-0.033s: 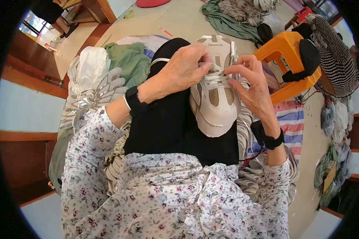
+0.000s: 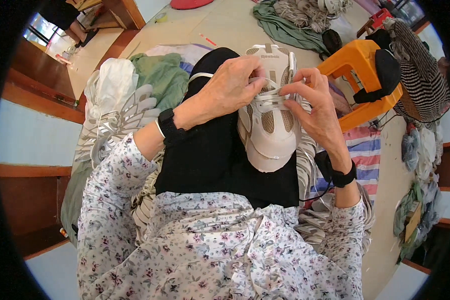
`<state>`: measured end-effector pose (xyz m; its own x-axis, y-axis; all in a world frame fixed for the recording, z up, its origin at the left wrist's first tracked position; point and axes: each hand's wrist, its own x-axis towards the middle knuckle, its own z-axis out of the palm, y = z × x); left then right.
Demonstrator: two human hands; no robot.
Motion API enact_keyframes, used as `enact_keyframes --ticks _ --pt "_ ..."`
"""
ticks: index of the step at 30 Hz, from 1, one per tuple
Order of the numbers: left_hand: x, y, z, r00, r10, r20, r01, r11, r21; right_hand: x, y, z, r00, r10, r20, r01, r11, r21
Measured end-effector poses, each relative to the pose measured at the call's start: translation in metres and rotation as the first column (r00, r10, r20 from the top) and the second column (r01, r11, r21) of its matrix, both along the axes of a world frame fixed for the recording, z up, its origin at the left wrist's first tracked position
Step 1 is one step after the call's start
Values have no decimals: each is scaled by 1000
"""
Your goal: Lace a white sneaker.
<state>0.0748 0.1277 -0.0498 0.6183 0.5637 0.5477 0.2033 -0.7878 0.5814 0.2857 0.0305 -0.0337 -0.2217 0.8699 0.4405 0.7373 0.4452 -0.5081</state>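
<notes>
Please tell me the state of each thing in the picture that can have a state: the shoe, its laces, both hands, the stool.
White sneaker: resting on the lap, toe toward the person, sole down.
White laces: partly threaded, not tied, pulled by both hands.
Left hand: closed, pinching a lace.
Right hand: fingers pinching a lace.
Orange stool: tilted, a black strap across it.
Black wristbands: worn on both wrists.
</notes>
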Motion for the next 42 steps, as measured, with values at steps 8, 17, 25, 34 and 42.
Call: enact_keyframes --ticks 8,17,25,34,42 --pt "2 9 -7 999 -21 30 31 933 -359 -2 13 4 988 96 118 -95 995 -16" --pt "4 8 -6 999 -21 42 37 897 -440 -9 4 -5 997 22 77 -30 994 101" --pt "1 8 -5 999 -30 30 41 881 -471 -9 3 -5 999 51 18 -52 996 76" --pt "2 9 -3 1000 -20 18 26 876 -481 -22 15 -1 986 131 103 -133 991 16" --pt "-2 6 -2 996 -34 87 72 871 -486 -4 19 4 997 -29 69 26 998 52"
